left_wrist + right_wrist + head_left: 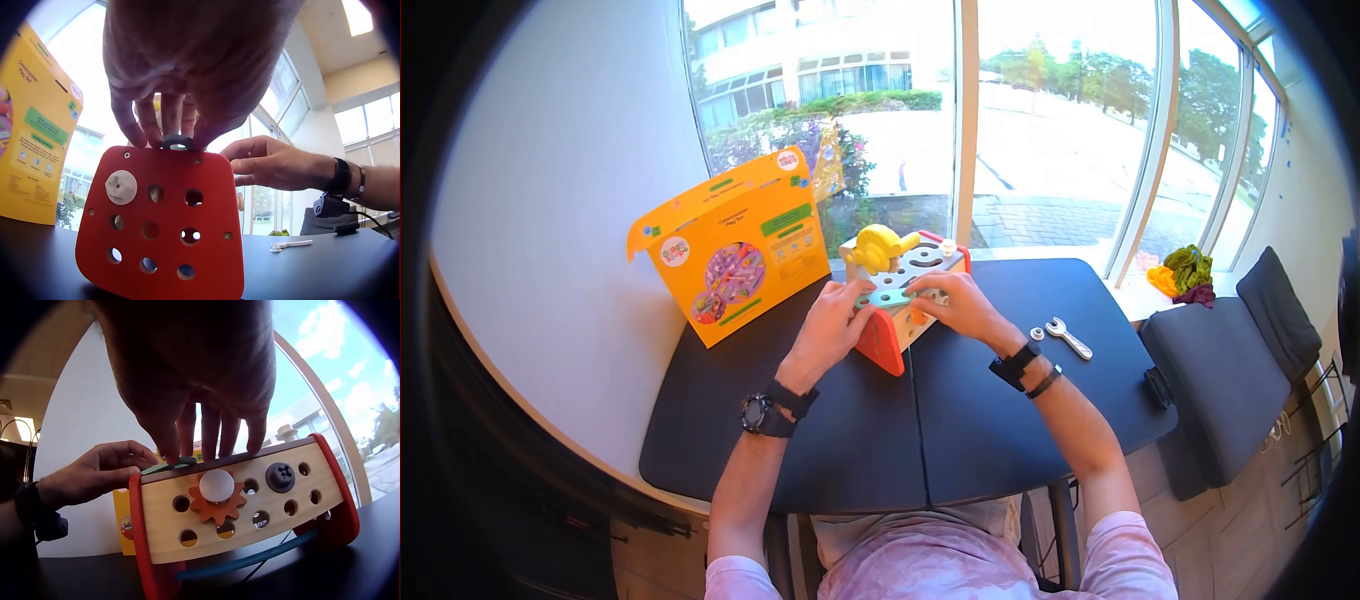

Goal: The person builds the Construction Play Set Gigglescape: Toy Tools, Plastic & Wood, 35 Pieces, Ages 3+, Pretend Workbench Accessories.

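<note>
A toy workbench with a red end panel [159, 219] and a pale wooden side [250, 512] stands on the table. Along its top lies a teal strip with holes [886, 298]. My left hand [832, 322] pinches the strip's left end between thumb and fingers. At the strip's other end, my right hand [966, 305] grips it, thumb on the near edge. A yellow toy piece [882, 247] sits on top, behind the strip. An orange gear [217, 503] with a white knob and a dark grey screw [280, 477] are fixed to the wooden side.
To the left stands an orange cardboard box [735, 245]. On the right of the black table [820, 440] lie a white toy wrench [1068, 338] and a small round nut [1037, 333]. A grey chair [1215, 370] is beyond, with colourful cloths [1185, 275] near it.
</note>
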Demonstrator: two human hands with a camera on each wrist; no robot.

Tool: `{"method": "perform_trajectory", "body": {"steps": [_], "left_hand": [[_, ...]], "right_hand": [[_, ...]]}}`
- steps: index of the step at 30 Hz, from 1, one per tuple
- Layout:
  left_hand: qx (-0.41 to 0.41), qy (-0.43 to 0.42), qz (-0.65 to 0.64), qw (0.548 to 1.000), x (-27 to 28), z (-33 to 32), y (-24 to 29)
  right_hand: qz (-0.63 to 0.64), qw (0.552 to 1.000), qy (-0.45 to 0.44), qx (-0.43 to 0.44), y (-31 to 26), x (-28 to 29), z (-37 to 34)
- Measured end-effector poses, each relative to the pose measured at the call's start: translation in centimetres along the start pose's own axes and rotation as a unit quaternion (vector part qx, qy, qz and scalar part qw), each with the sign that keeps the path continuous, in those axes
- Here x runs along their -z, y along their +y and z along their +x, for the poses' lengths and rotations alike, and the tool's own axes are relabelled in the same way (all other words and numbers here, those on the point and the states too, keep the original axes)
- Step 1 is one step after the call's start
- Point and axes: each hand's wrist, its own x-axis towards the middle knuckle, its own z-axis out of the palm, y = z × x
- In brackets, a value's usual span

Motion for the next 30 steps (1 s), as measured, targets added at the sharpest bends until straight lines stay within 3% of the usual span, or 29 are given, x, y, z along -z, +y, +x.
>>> {"method": "perform_trajectory", "body": {"steps": [22,26,29,30], "left_hand": [[0.022,0.009,-0.013,1.0,0.4,-0.6,-0.9],[0.02,0.042,-0.002,0.999,0.5,-0.9,-1.1],[0.037,0.048,0.013,0.998,1.5,-1.5,-0.9],[0.054,0.042,0.015,0.998,2.1,-1.8,-0.9]], "right_hand": [[-0.011,0.999,0.022,-0.026,-0.1,0.1,-0.3],[-0.032,0.998,0.056,-0.01,-0.6,0.8,-0.6],[-0.036,0.996,0.073,-0.029,-0.8,2.8,-1.4],[-0.045,0.993,0.058,-0.097,-1.2,3.8,-1.9]]}}
